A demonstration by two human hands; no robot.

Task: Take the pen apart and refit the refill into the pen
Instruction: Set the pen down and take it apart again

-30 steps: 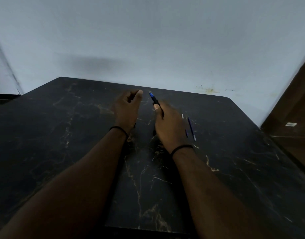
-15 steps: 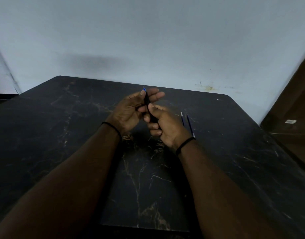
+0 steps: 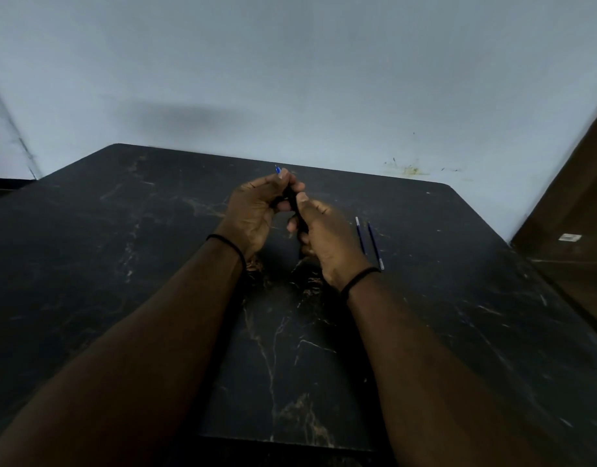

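Two bare forearms are reaching forward from the near edge over the black marble-patterned surface [image 3: 155,251] with pale gold veins, each wrist wearing one thin black band: one on the left wrist [image 3: 227,243] and one on the right wrist [image 3: 359,278]. Above the middle of the surface the two hands are meeting around a single slim black pen [image 3: 293,201] with a blue tip. The right hand [image 3: 325,239] is gripping the nearer, lower part of the pen, its thumb lying along the barrel and its fingers curling round from beneath. The left hand [image 3: 256,210] is gripping the farther, upper part, its fingertips bunching close around the barrel just below the blue tip, which is poking out beyond them and pointing away from the person. The pen is being held clear of the surface, tilting away and slightly leftward. Whether its parts are separating yet cannot be told, since the fingers are covering the joint. Just to the right of the right hand, two thin blue refills are lying on the surface side by side, nearly parallel and apart from each other: the left refill [image 3: 360,234] with a white far end, and the right refill [image 3: 375,245] with a pale near end. Beyond the far edge a plain pale grey wall [image 3: 307,79] is rising, with a yellowish smudge [image 3: 408,169] low on it, and a dark brown wooden panel [image 3: 573,230] is standing at the right.
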